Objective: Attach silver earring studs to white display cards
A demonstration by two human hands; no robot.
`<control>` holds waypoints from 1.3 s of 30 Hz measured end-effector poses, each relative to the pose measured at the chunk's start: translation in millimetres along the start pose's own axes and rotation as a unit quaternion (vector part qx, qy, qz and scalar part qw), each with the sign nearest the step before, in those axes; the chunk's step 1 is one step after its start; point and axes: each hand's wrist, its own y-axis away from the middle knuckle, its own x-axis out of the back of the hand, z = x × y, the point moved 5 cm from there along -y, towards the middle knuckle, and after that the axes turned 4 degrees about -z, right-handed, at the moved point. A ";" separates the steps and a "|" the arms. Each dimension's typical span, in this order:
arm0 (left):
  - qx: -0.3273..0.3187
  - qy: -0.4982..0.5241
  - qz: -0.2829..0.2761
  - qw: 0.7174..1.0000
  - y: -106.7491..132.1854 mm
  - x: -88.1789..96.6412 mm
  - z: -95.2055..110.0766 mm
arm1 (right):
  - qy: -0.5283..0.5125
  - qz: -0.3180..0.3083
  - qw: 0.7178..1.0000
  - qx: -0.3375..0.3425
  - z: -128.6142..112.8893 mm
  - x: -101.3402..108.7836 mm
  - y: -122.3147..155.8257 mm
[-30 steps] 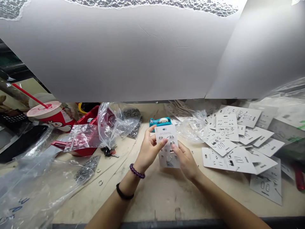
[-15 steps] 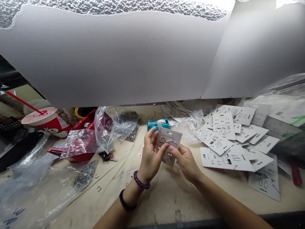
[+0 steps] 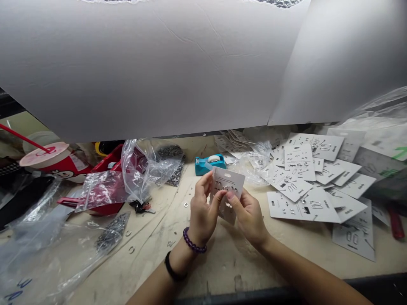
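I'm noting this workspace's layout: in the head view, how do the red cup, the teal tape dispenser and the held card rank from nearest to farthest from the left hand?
1. Held card: in the grip of the left hand.
2. Teal tape dispenser: on the table just beyond the hand.
3. Red cup: far off to the left.
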 end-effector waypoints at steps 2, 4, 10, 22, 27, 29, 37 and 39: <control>-0.053 -0.059 0.055 0.995 0.2 7.3 6.4 | 0.023 0.005 1.000 0.017 -2.2 -1.1 2.5; -0.118 -0.140 0.113 0.977 2.3 13.7 13.4 | 0.056 0.001 0.997 0.044 -5.8 -4.0 5.7; -0.179 -0.127 0.125 0.968 6.0 14.9 15.2 | 0.113 -0.001 0.988 0.105 -12.5 -10.8 13.1; -0.211 -0.214 0.100 0.949 7.6 9.6 21.7 | 0.181 0.023 0.974 0.132 -10.7 -10.7 13.0; -0.234 -0.232 0.094 0.940 6.3 10.7 27.7 | 0.190 0.013 0.972 0.137 -12.5 -11.0 13.4; -0.234 -0.227 0.079 0.942 4.4 12.4 27.9 | 0.193 0.007 0.972 0.133 -12.9 -9.7 12.9; -0.235 -0.184 0.027 0.954 -3.3 18.4 25.1 | 0.193 -0.025 0.976 0.101 -12.7 -2.9 7.7; -0.230 -0.185 0.025 0.955 -3.8 18.4 25.3 | 0.198 -0.040 0.974 0.100 -13.5 -3.1 6.6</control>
